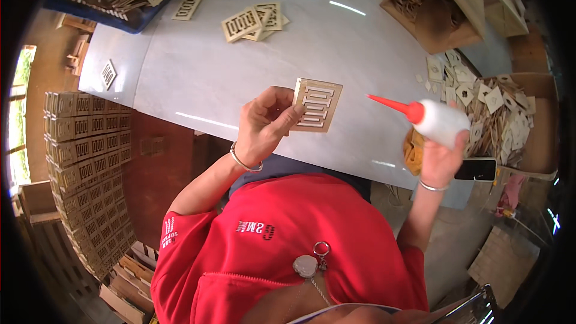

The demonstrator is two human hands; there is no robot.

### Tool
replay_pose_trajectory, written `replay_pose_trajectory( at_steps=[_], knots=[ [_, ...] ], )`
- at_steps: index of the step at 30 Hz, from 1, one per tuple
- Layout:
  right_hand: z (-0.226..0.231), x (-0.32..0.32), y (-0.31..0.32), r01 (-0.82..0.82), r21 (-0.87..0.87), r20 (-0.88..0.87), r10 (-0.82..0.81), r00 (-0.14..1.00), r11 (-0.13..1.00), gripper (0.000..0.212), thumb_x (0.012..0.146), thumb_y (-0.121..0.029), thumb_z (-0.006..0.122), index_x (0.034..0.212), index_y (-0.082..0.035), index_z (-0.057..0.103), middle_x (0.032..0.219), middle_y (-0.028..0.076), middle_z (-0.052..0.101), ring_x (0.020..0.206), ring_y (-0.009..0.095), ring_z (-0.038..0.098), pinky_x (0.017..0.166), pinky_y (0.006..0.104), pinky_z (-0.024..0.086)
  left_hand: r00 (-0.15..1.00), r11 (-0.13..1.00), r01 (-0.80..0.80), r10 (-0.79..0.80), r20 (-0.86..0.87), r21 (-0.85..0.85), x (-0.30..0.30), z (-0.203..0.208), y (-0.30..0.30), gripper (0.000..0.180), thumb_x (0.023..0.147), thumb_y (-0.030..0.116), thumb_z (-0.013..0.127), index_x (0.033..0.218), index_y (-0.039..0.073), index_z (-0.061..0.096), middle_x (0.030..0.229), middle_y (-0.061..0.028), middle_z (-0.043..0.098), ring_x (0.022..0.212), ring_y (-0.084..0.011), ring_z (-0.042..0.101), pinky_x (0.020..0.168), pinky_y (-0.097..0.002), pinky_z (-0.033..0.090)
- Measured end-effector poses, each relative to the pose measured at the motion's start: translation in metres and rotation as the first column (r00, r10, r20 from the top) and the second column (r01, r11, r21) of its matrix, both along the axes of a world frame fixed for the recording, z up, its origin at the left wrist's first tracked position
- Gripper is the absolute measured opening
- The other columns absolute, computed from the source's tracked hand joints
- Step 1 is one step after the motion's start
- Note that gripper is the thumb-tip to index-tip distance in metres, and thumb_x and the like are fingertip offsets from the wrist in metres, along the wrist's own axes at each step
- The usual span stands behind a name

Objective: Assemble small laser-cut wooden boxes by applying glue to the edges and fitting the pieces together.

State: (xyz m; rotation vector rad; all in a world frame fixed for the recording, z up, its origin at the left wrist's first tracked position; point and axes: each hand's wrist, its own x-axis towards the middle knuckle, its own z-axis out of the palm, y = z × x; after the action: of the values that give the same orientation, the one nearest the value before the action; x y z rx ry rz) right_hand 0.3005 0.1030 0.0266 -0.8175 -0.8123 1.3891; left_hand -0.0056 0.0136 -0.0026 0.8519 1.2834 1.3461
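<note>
Pinched at its left edge by my left hand is a flat wooden panel with bracket-shaped cutouts, raised over the near part of the table. My right hand is closed round a white squeeze bottle with a red nozzle. The bottle lies tilted on its side, its nozzle pointing left toward the panel, with a gap between tip and panel. Farther back on the table rests a small pile of similar cut-out panels.
A blue tray heaped with panels is at the far left. Single panels lie near it. Cardboard boxes stand at the back right, beside a box of small wooden pieces. A phone lies at right; stacked panels rise at left.
</note>
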Motion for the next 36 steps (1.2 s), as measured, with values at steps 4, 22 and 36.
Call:
replay_pose_trajectory(
  at_steps=[4, 22, 36],
  knots=[
    [0.007, -0.03, 0.001, -0.039, 0.031, 0.205, 0.032, 0.978, 0.999, 0.076, 0.081, -0.036, 0.068, 0.135, 0.005, 0.034, 0.126, 0.014, 0.046, 0.116, 0.026, 0.048, 0.1, 0.0418, 0.041, 0.995, 0.997, 0.062, -0.058, 0.082, -0.042, 0.01, 0.006, 0.002, 0.012, 0.089, 0.007, 0.061, 0.095, -0.003, 0.057, 0.077, -0.0055, 0.062, 0.058, -0.0058, 0.053, 0.049, -0.0207, 0.044],
    [0.02, -0.047, 0.006, -0.126, 0.25, 0.495, -0.014, 0.869, 0.96, 0.078, 0.077, -0.036, 0.069, 0.134, 0.005, 0.035, 0.111, 0.019, 0.054, 0.105, 0.037, 0.057, 0.095, 0.0454, 0.043, 0.996, 0.992, 0.083, -0.078, 0.053, -0.097, 0.019, 0.013, 0.005, 0.011, 0.087, 0.008, 0.062, 0.091, -0.002, 0.057, 0.073, -0.0036, 0.063, 0.058, -0.0037, 0.053, 0.046, -0.0195, 0.042],
    [0.024, -0.036, 0.001, -0.087, 0.228, 0.526, -0.047, 0.849, 0.97, 0.071, 0.079, -0.033, 0.067, 0.131, 0.006, 0.038, 0.111, 0.021, 0.053, 0.103, 0.036, 0.057, 0.093, 0.0434, 0.044, 0.997, 0.997, 0.064, -0.063, 0.033, -0.051, 0.022, 0.012, 0.0, 0.01, 0.088, 0.006, 0.06, 0.092, -0.002, 0.056, 0.073, -0.0037, 0.062, 0.057, -0.0042, 0.053, 0.047, -0.0197, 0.043]
  ],
)
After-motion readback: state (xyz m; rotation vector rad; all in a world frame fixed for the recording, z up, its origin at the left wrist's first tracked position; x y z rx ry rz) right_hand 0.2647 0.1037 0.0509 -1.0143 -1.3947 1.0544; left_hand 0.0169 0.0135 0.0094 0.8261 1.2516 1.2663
